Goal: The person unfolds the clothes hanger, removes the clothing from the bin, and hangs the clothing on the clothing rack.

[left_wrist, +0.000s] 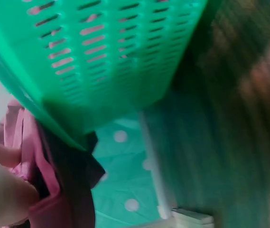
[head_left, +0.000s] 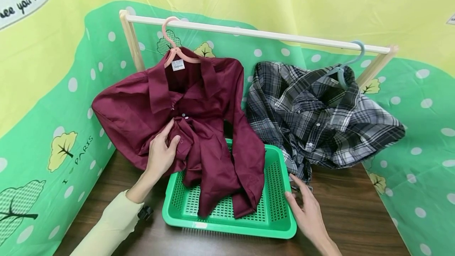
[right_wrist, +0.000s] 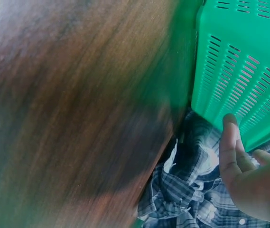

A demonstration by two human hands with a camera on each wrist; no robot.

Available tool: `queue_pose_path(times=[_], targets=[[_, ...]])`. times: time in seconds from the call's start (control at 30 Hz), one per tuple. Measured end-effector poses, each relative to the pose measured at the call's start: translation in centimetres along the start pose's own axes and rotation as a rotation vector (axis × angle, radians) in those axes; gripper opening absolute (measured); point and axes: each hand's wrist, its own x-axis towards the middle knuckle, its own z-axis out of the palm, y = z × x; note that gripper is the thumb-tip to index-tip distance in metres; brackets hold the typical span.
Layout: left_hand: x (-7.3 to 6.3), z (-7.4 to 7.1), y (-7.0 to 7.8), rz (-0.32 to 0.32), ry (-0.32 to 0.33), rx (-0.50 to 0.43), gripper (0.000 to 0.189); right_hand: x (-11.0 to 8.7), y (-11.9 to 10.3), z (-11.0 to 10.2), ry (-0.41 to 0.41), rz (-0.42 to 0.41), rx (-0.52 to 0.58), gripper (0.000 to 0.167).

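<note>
A maroon long-sleeved shirt (head_left: 217,129) hangs by a pink hanger (head_left: 173,52), its lower part draped into a green plastic basket (head_left: 227,230). My left hand (head_left: 161,155) pinches a fold of this shirt at the front left; in the left wrist view, the maroon cloth (left_wrist: 28,142) shows between thumb and finger. At the basket's right side, my right hand (head_left: 307,208) touches the wall near the rim with fairly straight fingers. In the right wrist view, a fingertip overlaps the slotted basket wall (right_wrist: 244,80), with the plaid shirt (right_wrist: 180,190) behind the hand.
A white rail (head_left: 256,32) on wooden end posts (head_left: 376,66) bears both hangers. On the right, a grey plaid shirt (head_left: 327,117) hangs from a blue hanger (head_left: 342,72), its lower end behind the basket. Patterned cloth (head_left: 423,137) encloses the dark wooden table (head_left: 355,216).
</note>
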Motion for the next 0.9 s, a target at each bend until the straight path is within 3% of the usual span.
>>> queue_pose_path(times=[0.17, 0.3, 0.53, 0.8, 0.9], targets=[[0.1, 0.0, -1.0, -0.043, -0.124, 0.065, 0.06, -0.1, -0.1, -0.1, 0.003, -0.004, -0.013, 0.056], [0.3, 0.0, -1.2, -0.031, -0.152, 0.106, 0.057, -0.1, 0.0, -0.1, 0.005, -0.006, -0.025, 0.055], [1.5, 0.4, -1.8, -0.03, -0.141, 0.148, 0.058, 0.0, -0.1, -0.1, -0.015, 0.0, 0.01, 0.055], [2.9, 1.1, -3.2, -0.009, -0.062, 0.145, 0.061, 0.0, -0.1, 0.0, -0.024, 0.004, 0.03, 0.055], [2.9, 1.1, -3.5, -0.015, -0.073, 0.154, 0.062, 0.0, 0.0, -0.1, -0.027, 0.003, 0.028, 0.055]])
